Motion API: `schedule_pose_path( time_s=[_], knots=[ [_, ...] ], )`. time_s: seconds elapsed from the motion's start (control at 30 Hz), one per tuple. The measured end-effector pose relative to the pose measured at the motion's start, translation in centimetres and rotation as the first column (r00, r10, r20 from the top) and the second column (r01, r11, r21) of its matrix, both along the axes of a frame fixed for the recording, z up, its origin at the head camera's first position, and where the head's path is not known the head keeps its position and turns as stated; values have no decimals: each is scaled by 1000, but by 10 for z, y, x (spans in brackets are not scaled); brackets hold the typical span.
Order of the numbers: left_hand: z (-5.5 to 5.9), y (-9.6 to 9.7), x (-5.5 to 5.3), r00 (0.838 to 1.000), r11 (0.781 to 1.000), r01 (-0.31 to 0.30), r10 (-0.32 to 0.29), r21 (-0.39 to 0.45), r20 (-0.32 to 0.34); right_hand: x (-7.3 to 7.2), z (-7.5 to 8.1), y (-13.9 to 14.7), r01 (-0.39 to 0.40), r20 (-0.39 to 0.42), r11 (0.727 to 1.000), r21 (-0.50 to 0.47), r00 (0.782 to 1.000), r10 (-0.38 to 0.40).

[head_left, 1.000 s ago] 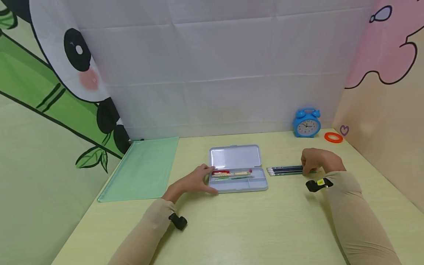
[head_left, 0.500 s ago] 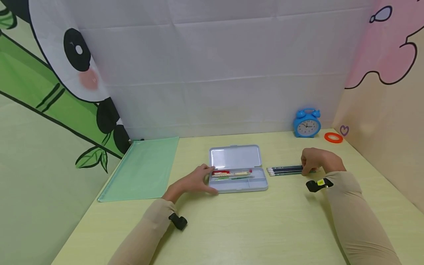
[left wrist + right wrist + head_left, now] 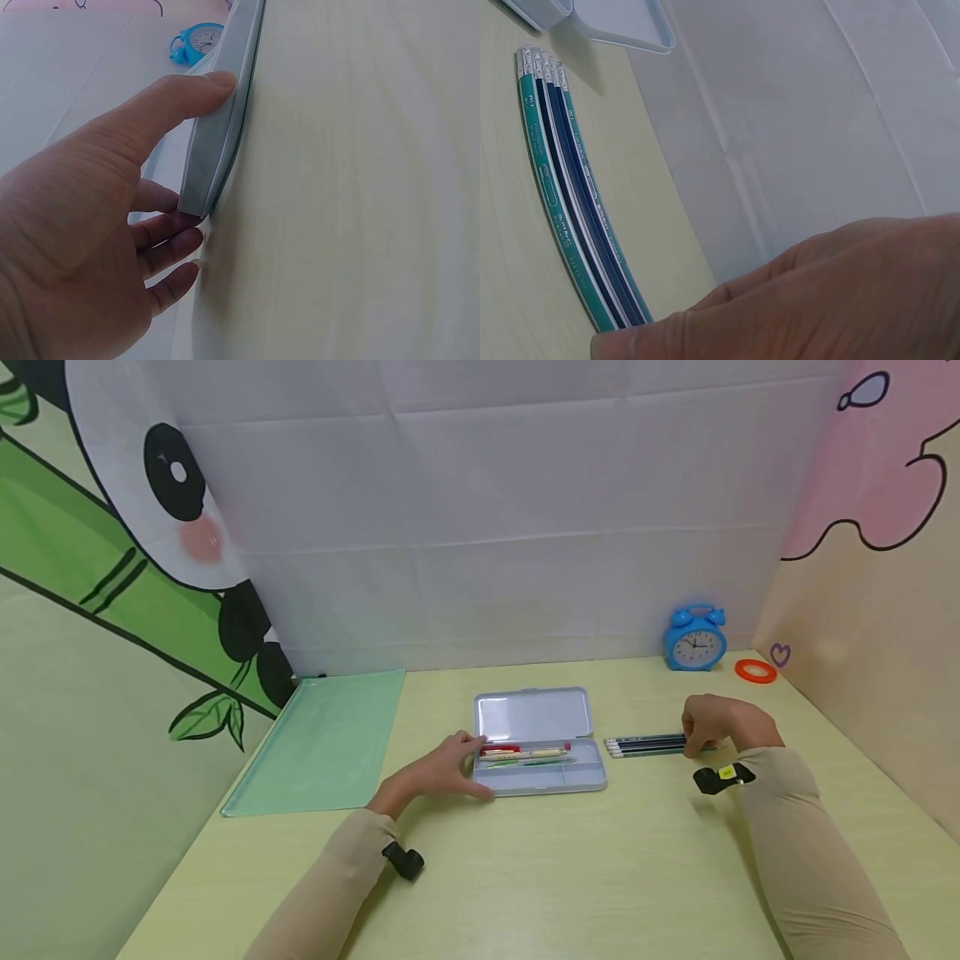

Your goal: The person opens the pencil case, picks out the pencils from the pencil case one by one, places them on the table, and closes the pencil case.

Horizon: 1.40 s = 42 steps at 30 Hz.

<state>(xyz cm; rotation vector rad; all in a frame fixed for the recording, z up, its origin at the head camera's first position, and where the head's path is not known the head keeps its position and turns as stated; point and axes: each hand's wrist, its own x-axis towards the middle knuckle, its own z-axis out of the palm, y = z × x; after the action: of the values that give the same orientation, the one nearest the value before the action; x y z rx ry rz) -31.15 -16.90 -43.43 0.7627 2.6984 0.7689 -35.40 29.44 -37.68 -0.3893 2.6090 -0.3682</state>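
A pale grey-blue pencil case point(image 3: 534, 714) lies on the table with its lid laid back. My left hand point(image 3: 444, 768) grips its left end, with the thumb point(image 3: 215, 84) on the case's side wall and the fingers around the end. Several pens point(image 3: 531, 754), one with a red part, rest in the case's back compartment. To the right of the case lies a row of green and dark blue pencils point(image 3: 562, 187), silver ends towards the case. My right hand point(image 3: 723, 722) pinches the other end of this row; its fingertips hide the pencils' far ends.
A blue alarm clock point(image 3: 696, 639) stands at the back right, beside an orange-red ring point(image 3: 755, 672) and a purple heart shape point(image 3: 780, 654). On the left lies a flat green translucent sheet or folder point(image 3: 322, 743). A printed cloth point(image 3: 487, 527) hangs behind the table.
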Motion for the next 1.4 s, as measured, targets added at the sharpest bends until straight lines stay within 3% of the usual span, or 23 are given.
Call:
schedule_pose_path(
  time_s=[0.4, 0.7, 1.0, 1.17, 1.4],
  knots=[
    [-2, 1, -2, 1000, 1000, -8, 8, -11, 0, -4, 1, -3, 21, -13, 997, -76, 1000, -22],
    [-1, 0, -3, 1000, 1000, 2, -2, -5, -3, -8, -1, -26, -59, -193, 986, -158, 981, 27],
    [2, -2, -1, 1000, 1000, -1, 1, 0, 2, -6, -15, -79, -90, -356, 940, -330, 934, -36],
    [5, -2, 1, 1000, 1000, -15, 15, 14, 10, -2, -19, -102, -92, -361, 920, -382, 931, -57],
    [3, -1, 2, 999, 999, -35, 35, 41, 15, 5, -23, -119, -29, -329, 902, -430, 936, -126]
  ],
)
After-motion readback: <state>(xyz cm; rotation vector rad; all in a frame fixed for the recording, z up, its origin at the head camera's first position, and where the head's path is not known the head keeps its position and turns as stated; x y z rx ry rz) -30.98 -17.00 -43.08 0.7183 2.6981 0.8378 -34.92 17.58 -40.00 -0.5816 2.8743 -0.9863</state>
